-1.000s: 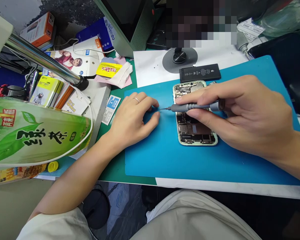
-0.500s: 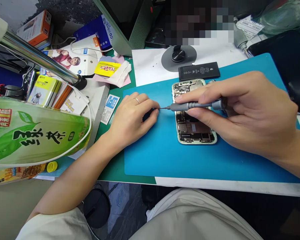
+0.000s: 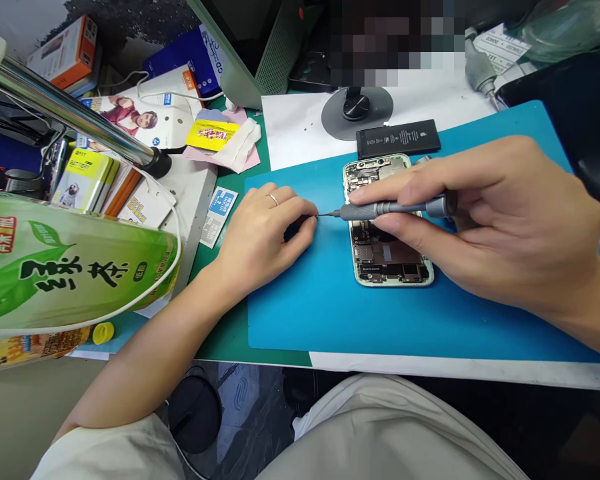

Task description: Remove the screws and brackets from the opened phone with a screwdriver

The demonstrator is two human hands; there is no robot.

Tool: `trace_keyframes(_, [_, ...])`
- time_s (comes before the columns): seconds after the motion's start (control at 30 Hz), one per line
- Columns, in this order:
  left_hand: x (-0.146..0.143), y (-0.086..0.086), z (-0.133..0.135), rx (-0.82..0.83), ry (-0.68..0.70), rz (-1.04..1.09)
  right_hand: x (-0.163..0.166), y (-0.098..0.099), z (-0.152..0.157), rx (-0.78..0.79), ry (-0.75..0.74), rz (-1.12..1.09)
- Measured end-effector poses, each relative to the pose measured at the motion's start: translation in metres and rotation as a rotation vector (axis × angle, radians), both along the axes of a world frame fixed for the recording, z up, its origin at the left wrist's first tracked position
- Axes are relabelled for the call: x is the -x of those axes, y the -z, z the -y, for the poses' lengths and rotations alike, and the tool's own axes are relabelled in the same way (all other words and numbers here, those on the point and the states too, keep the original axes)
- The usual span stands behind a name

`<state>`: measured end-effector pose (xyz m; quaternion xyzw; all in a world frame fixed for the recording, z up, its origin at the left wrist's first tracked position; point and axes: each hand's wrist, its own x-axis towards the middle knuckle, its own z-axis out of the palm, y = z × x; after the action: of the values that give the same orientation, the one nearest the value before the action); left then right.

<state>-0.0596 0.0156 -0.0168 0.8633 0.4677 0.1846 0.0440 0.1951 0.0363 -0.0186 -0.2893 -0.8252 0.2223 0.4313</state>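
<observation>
An opened phone [image 3: 387, 257] with bare circuitry lies on a blue mat [image 3: 330, 307]. My right hand [image 3: 500, 220] hovers over it and grips a grey precision screwdriver [image 3: 380, 210] held level, tip pointing left. My left hand [image 3: 267, 233] rests on the mat left of the phone, a ring on one finger. Its thumb and fingers pinch together right at the screwdriver tip, on something too small to make out. A black battery [image 3: 397, 139] lies just beyond the phone.
A large green tea bottle [image 3: 70, 267] lies at the near left. Boxes, packets and a metal arm [image 3: 70, 110] crowd the left side. A round grey stand base [image 3: 356, 110] sits on white paper behind the mat. A dark device [image 3: 575, 113] stands at the far right.
My left hand's fingers closed into a pinch and met the screwdriver tip, which shifted slightly left. The phone and battery did not move.
</observation>
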Motion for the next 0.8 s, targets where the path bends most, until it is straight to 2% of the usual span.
trace_keyframes(0.2, [0.0000,-0.0010,0.0001,0.008,-0.002,-0.004,-0.0022,0.0002,-0.0003,0.007,0.001,-0.002])
trace_keyframes(0.57, [0.0004,-0.0001,0.0012,-0.031,0.009,-0.007,-0.0010,-0.0025,0.0009,-0.099,-0.015,0.005])
trace_keyframes(0.8, [-0.0015,-0.0005,0.0022,-0.008,0.012,0.030,-0.0018,-0.0031,0.0016,-0.028,0.019,0.002])
